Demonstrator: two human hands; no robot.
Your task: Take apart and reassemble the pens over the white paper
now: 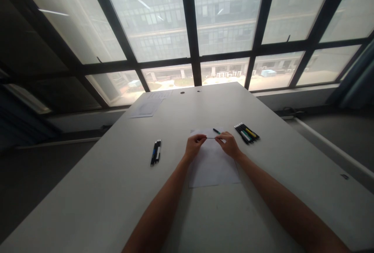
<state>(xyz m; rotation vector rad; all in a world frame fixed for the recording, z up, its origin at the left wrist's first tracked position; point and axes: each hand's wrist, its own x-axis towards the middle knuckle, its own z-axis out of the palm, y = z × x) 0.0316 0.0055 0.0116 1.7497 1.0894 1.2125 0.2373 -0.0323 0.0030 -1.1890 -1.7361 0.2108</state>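
The left hand (196,145) and right hand (228,144) are pinching a thin dark rod (210,138) from both sides, each grip narrow, seemingly steadying it over the paper (214,169). Aligned pens (247,133) are lying rightward on the worktop (117,190), apparently for easy reach.

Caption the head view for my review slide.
Left hand and right hand hold a thin dark rod over white paper, with pens grouped on the table to both sides.
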